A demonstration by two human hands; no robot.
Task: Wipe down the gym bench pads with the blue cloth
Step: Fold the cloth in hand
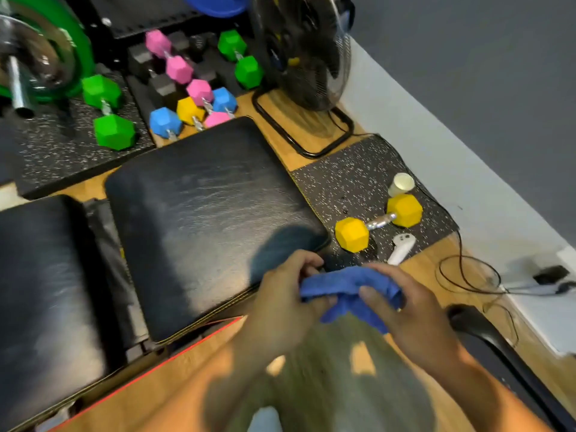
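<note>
1. Everything's carried by a wood floor (433,257), and two speckled rubber mats are laid on it.
2. On the right mat (343,182), a yellow dumbbell (378,222) is parked, with a white cup (401,183) just behind it and a white controller (402,247) at the near edge.
3. On the left mat (62,157), a green dumbbell (107,112) is left lying.
4. A fan's black tube base (307,154) is set straight on the bare wood between the mats.
5. The black bench pads (202,213) are seen just beside the right mat.
</note>
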